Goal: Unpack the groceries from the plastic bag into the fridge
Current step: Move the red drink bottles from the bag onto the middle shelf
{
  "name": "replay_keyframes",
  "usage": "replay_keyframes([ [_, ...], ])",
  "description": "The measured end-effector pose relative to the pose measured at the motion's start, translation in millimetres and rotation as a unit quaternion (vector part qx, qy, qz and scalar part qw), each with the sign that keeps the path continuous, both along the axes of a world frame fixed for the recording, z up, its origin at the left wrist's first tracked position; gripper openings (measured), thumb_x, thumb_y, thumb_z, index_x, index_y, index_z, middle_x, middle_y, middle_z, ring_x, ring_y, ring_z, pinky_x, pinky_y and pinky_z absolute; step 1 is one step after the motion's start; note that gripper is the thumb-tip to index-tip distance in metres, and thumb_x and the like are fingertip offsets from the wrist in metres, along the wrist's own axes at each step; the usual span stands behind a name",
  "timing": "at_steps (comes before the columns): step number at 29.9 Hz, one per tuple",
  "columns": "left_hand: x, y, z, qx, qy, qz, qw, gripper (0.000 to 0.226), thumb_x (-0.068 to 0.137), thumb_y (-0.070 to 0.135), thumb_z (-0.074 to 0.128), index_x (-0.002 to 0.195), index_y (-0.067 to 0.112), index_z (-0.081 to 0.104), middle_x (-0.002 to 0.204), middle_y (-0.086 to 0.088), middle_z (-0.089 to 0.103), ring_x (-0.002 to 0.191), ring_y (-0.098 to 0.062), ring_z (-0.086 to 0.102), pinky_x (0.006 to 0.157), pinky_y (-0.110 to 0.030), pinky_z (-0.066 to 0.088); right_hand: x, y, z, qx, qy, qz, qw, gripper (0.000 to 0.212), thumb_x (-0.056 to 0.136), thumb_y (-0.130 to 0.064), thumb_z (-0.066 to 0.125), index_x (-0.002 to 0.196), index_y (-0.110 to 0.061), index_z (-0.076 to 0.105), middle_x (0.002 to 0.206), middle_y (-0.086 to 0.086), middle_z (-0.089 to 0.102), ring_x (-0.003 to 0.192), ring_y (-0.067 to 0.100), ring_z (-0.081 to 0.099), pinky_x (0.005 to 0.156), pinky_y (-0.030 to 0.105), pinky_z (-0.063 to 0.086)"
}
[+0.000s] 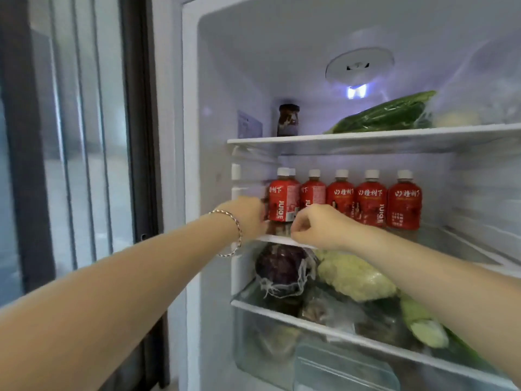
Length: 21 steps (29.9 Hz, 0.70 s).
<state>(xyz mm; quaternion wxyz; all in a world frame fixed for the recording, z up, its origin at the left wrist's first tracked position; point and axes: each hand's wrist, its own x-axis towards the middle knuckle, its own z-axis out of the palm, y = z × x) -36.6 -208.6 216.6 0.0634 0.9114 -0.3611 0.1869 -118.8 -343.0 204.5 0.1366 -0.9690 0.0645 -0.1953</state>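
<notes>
Single view only, worn on the person's head. It faces straight into the open fridge (220, 80) at close range, roughly level with the middle shelf (456, 244). Above that shelf the round light fitting (359, 66) shows. Below it is the drawer (267, 342), and left of it a glazed door (84, 136).

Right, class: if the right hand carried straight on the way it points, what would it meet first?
Probably the leftmost juice bottle, just beyond the right hand; depth is unclear.
</notes>
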Motion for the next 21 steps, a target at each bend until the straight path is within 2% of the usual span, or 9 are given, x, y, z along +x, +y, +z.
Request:
replay_keyframes([
  [5, -51.8, 95.1, -47.9, 0.023, 0.098, 0.092, 0.991, 0.032, 0.091, 0.030, 0.048, 0.101, 0.005, 0.066, 0.106, -0.012, 0.066, 0.099, -0.028, 0.061, 0.087, -0.035, 0.050, -14.3, 75.9, -34.7, -0.017, 0.039, 0.143, 0.989, 0.016, 0.087, -0.023, 0.058, 0.094, -0.015, 0.071, 0.090, -0.004, 0.069, 0.079, 0.010, 0.062, 0.068, 0.018, 0.045],
  [9, -98.0, 186.8, -92.7, 0.100, 0.187, 0.197, 0.957, 0.035, 0.091, 0.030, 0.047, 0.092, 0.001, 0.066, 0.097, -0.016, 0.064, 0.092, -0.031, 0.059, 0.082, -0.035, 0.047, -33.1, 158.3, -73.8, -0.033, 0.128, 0.232, 0.964, 0.022, 0.087, -0.025, 0.057, 0.101, -0.014, 0.070, 0.104, 0.002, 0.070, 0.096, 0.017, 0.063, 0.073, 0.020, 0.042],
  [12, -150.3, 258.3, -126.5, 0.104, 0.236, 0.273, 0.927, 0.038, 0.092, 0.030, 0.047, 0.101, -0.002, 0.066, 0.103, -0.019, 0.065, 0.101, -0.032, 0.059, 0.087, -0.034, 0.046, -57.1, 228.6, -101.3, -0.057, 0.184, 0.314, 0.930, 0.026, 0.087, -0.027, 0.056, 0.103, -0.010, 0.068, 0.100, 0.006, 0.069, 0.092, 0.020, 0.062, 0.069, 0.022, 0.044],
  [17, -264.8, 386.6, -188.6, 0.035, 0.312, 0.418, 0.852, 0.038, 0.091, 0.032, 0.049, 0.105, 0.001, 0.064, 0.108, -0.017, 0.065, 0.102, -0.033, 0.060, 0.087, -0.036, 0.049, -127.0, 353.4, -140.8, -0.112, 0.249, 0.441, 0.855, 0.027, 0.090, -0.031, 0.055, 0.108, -0.014, 0.066, 0.109, 0.002, 0.066, 0.099, 0.019, 0.061, 0.088, 0.032, 0.051],
  [21, -404.7, 475.9, -226.2, -0.048, 0.351, 0.528, 0.772, 0.034, 0.092, 0.025, 0.050, 0.113, -0.001, 0.061, 0.103, -0.016, 0.064, 0.093, -0.028, 0.061, 0.086, -0.033, 0.050, -217.5, 466.1, -174.0, -0.173, 0.250, 0.542, 0.783, 0.028, 0.091, -0.032, 0.054, 0.111, -0.015, 0.063, 0.112, 0.003, 0.063, 0.101, 0.020, 0.060, 0.087, 0.029, 0.050],
])
